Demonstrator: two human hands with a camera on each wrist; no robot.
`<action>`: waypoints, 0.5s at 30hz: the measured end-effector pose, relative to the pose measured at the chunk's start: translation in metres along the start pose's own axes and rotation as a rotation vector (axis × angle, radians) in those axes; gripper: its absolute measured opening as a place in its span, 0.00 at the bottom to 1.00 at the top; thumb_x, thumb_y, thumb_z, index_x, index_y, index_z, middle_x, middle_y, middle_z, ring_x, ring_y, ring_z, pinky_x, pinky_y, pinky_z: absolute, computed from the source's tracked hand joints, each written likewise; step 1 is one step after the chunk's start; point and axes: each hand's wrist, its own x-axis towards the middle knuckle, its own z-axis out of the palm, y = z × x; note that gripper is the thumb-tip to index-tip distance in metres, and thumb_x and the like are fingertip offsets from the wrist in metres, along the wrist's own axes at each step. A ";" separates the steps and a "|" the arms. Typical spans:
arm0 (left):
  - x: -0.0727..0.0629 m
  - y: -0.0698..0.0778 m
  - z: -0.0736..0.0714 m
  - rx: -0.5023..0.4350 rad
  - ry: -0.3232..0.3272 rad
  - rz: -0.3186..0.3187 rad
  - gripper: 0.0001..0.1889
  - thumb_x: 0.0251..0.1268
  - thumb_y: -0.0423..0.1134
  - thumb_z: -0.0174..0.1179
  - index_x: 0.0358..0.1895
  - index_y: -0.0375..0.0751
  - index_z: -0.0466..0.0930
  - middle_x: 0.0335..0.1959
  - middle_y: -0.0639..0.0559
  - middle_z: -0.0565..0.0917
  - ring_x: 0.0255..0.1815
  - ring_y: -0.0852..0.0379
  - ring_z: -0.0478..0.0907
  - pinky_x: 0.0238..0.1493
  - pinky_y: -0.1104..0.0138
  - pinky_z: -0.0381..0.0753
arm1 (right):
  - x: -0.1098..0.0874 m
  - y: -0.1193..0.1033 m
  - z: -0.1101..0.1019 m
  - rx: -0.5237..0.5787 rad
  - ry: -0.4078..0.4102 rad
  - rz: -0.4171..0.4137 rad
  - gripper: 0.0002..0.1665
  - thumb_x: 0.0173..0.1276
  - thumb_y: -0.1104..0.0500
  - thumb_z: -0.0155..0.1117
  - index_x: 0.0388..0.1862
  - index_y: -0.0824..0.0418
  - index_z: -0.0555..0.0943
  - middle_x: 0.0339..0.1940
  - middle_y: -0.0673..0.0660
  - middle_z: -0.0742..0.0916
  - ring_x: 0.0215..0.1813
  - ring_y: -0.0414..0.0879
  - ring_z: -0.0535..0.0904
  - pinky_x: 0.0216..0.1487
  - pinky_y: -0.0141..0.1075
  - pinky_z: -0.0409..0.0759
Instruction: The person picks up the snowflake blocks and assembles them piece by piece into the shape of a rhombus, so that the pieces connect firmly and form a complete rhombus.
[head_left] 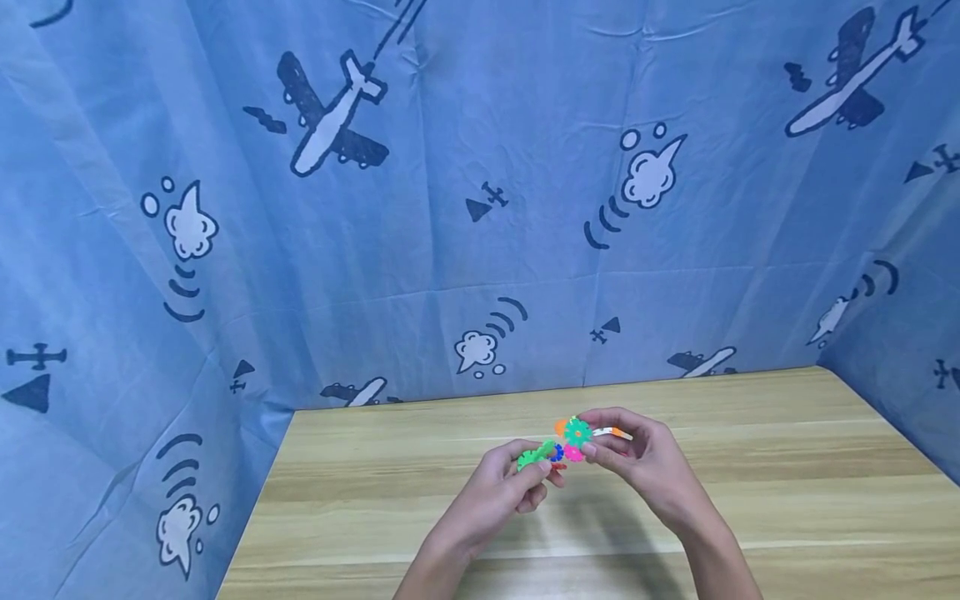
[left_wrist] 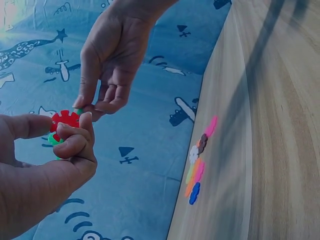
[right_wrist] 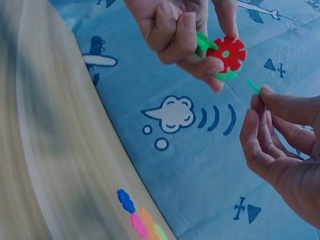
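Left hand (head_left: 513, 483): raised above the tabletop (head_left: 787, 467), about midway between its left and right edges and nearer the far edge than the near one. Fingers curled; thumb and forefinger pinch a cluster of snowflake discs (head_left: 542, 455), a red disc (right_wrist: 226, 53) slotted against green ones.

Right hand (head_left: 645, 462): just beside the left, also lifted off the wood. Fingertips (left_wrist: 95, 107) pinch a teal disc (head_left: 577, 432) by its rim; in the right wrist view only a thin green sliver (right_wrist: 254, 87) of it shows at the fingertips, with a small gap between it and the red disc. An orange-and-white piece (head_left: 613, 432) shows at the fingers of this hand; whether it is held cannot be told.

Loose discs (left_wrist: 199, 162): pink, white, orange, green and blue, seen blurred against the tabletop in the wrist views; whether they lie on it cannot be told.

Surroundings: a blue cloth with aeroplane print (head_left: 480, 208) hangs close behind the far edge and along both side edges. Bare wood lies to the left, right and near side of the hands.
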 end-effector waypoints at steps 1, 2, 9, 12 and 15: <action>0.000 0.000 0.000 0.003 -0.002 0.002 0.17 0.80 0.35 0.58 0.64 0.28 0.78 0.37 0.50 0.86 0.28 0.62 0.68 0.29 0.77 0.63 | 0.000 -0.001 0.000 0.007 -0.004 -0.001 0.28 0.72 0.61 0.75 0.67 0.68 0.79 0.55 0.46 0.90 0.50 0.41 0.93 0.55 0.35 0.89; 0.000 0.000 0.000 0.007 -0.004 0.005 0.17 0.80 0.35 0.58 0.63 0.28 0.78 0.37 0.50 0.86 0.28 0.62 0.68 0.29 0.77 0.63 | 0.000 -0.001 0.001 0.012 -0.008 -0.001 0.28 0.72 0.61 0.75 0.67 0.68 0.79 0.54 0.47 0.90 0.50 0.41 0.93 0.55 0.35 0.89; -0.001 0.000 0.001 0.033 -0.006 0.013 0.15 0.80 0.34 0.57 0.62 0.29 0.79 0.37 0.50 0.84 0.28 0.60 0.69 0.30 0.76 0.65 | -0.001 -0.003 0.004 0.022 -0.019 -0.009 0.27 0.72 0.62 0.75 0.67 0.69 0.80 0.54 0.50 0.91 0.51 0.40 0.92 0.55 0.33 0.89; -0.001 0.001 0.002 0.046 -0.006 0.015 0.15 0.80 0.34 0.57 0.61 0.29 0.79 0.37 0.50 0.84 0.27 0.60 0.68 0.30 0.76 0.65 | 0.000 -0.002 0.005 0.015 -0.028 -0.022 0.26 0.72 0.61 0.75 0.66 0.68 0.81 0.55 0.50 0.92 0.51 0.41 0.93 0.55 0.34 0.89; -0.001 0.001 0.003 0.055 -0.001 0.012 0.15 0.80 0.35 0.57 0.61 0.30 0.79 0.37 0.50 0.83 0.27 0.61 0.68 0.30 0.76 0.65 | 0.000 -0.002 0.006 0.009 -0.038 -0.038 0.25 0.72 0.61 0.75 0.65 0.68 0.81 0.55 0.48 0.92 0.51 0.42 0.93 0.55 0.34 0.89</action>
